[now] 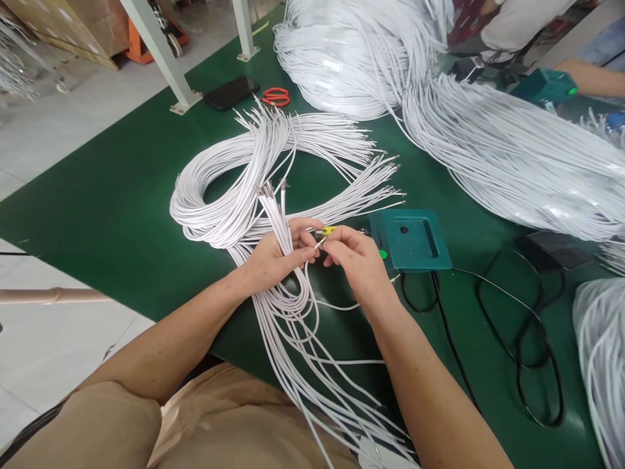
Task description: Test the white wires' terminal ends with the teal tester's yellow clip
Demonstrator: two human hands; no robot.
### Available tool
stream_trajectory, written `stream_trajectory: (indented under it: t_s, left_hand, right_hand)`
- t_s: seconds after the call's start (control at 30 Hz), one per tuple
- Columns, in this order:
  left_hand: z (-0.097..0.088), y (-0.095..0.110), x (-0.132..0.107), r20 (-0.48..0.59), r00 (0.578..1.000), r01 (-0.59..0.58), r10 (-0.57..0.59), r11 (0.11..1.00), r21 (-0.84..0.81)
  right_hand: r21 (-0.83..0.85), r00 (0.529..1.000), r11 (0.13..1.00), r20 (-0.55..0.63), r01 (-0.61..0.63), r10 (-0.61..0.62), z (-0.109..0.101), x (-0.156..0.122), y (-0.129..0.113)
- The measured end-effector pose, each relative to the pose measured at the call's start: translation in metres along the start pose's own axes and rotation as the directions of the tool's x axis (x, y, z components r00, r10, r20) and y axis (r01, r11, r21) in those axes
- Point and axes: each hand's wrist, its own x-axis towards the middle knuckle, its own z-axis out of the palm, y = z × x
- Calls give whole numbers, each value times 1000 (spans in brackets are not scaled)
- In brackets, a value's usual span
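A bunch of white cables (279, 225) lies across the palm of my left hand (280, 257), its stripped ends pointing up and away. Between the thumb and fingers of that hand is the end of one white cable (318, 245). My right hand (354, 257) pinches at the tip of this same cable, its fingertips close to my left ones. Just beyond my fingers stands a small teal machine (409, 240) with a green button and a yellow part at its front. More white cables (293, 345) hang in loops below my hands toward my lap.
A coiled bundle of white cables (209, 176) lies ahead on the green table (107, 169). Red-handled scissors (276, 97) and a black phone (231, 93) lie beyond it. Large cable heaps (517, 143) fill the right. Black cords (525, 352) trail near the machine. A co-worker's arm (593, 78) shows at far right.
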Motion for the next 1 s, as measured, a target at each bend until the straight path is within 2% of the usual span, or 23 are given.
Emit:
stream_trajectory:
  t_s: [0.07,0.13,0.23,0.37,0.53,0.77,0.87,0.93,1.0]
  left_hand:
    - [-2,-1,0,11,1000,-5,5,1000,11]
    - [-3,-2,0,23,1000,-2,2,1000,9]
    - [-5,-2,1,42,999,-3,3,1000,2]
    - [-4,-1,2,42,999,-19,20,1000,-17]
    - [-5,-3,2,50,999,2,-1,1000,-26]
    - [-6,-6,2,57,998,-2,5,999,-52]
    - [-6,-6,2,64,998,-2,5,998,-61]
    - [-7,-7,2,65,998,6,-3,999,-48]
    - [-8,-7,1,61,998,14,-13,999,-30]
  right_hand:
    - [29,994,995,59,-97,95,-1,0,-2]
    - [62,991,990,53,-124,121,-3,0,-3]
    - [54,1000,999,-16,-8,8,-5,1,-2]
    - [-6,996,996,8,89,-89,-2,1,4]
    - [-5,993,993,35,114,-114,-1,1,6]
    - [44,996,995,-18,93,-93,1,-2,0]
    - [-18,995,995,-42,94,-94,1,-1,0]
    - [-133,995,988,-51,83,-91,-1,0,0]
    - [-262,998,964,-10,53,-57,-5,0,-1]
